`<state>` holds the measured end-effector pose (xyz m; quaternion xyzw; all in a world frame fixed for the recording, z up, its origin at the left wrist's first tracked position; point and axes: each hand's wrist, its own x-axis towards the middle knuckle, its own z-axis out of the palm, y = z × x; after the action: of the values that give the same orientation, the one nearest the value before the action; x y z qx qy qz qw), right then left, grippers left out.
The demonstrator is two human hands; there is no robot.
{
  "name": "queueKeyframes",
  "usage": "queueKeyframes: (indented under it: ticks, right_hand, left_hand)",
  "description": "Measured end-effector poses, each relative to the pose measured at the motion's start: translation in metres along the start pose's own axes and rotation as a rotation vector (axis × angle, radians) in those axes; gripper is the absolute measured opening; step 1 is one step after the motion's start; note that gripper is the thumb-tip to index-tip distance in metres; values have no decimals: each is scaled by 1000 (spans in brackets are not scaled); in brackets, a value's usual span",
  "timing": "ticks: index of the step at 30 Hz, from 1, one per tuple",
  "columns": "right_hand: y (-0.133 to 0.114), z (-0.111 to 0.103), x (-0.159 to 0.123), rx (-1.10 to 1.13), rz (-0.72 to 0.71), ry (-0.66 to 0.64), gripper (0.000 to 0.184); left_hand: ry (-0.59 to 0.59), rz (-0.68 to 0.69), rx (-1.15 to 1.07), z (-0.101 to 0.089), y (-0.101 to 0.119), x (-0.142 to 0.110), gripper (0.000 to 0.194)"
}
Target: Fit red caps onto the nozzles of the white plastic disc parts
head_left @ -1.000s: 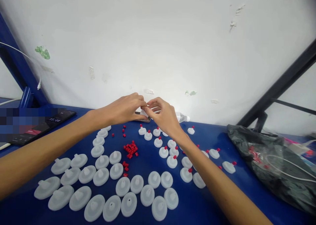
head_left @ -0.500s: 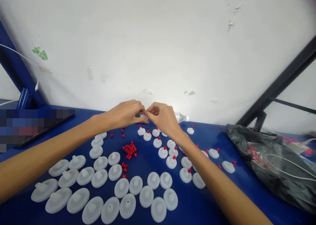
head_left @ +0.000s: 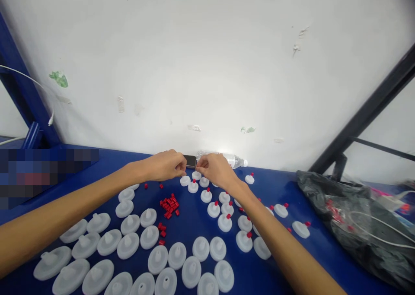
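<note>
My right hand (head_left: 212,169) is closed in a pinch over a white disc (head_left: 196,175) with a short central neck, held low at the back of the blue table. My left hand (head_left: 167,164) hovers just left of it, fingers curled together; whatever they hold is hidden. Below and right of the hands stand several white discs (head_left: 206,195) with red caps (head_left: 209,190) on their necks. Toward the front left lie several larger-looking uncapped white discs (head_left: 128,245). A heap of loose red caps (head_left: 170,206) sits in the middle.
Behind the hands lie a dark phone-like object (head_left: 190,161) and a clear plastic bottle (head_left: 238,161) against the wall. A black plastic bag (head_left: 353,226) with a white cable is at the right. A blue post (head_left: 30,92) rises at the left.
My hands were touching above the table; now they are apart, with the right one lower over the disc. More of the bottle and the dark object shows. The view has tilted up slightly.
</note>
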<state>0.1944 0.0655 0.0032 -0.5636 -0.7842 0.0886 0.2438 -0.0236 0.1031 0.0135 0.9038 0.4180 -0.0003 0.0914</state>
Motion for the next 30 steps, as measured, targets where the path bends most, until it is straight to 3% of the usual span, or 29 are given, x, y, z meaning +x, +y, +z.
queueKeyframes:
  ticks: [7,13,18,22,26,30]
  right_hand:
    - [-13,-10,-5,-33,-84,19,16]
    - [-40,-6,-14,-59,-302,-161,10]
    - [-53,10,-20,-170,-393,-247,11]
    - [-54,20,-23,-252,-425,-286,15]
    - [-53,26,-23,-287,-452,-311,12]
    - [-51,31,-22,-273,-462,-304,9]
  left_hand:
    - [-49,-116,54,-25,2,-13,34]
    - [-132,-397,183,-47,-30,-29,36]
    - [-313,-547,109,-43,-50,-29,38]
    - [-458,-563,1,-33,-57,-23,38]
    - [-446,-539,27,-30,-60,-20,38]
    - [-328,-520,86,-38,-59,-20,38]
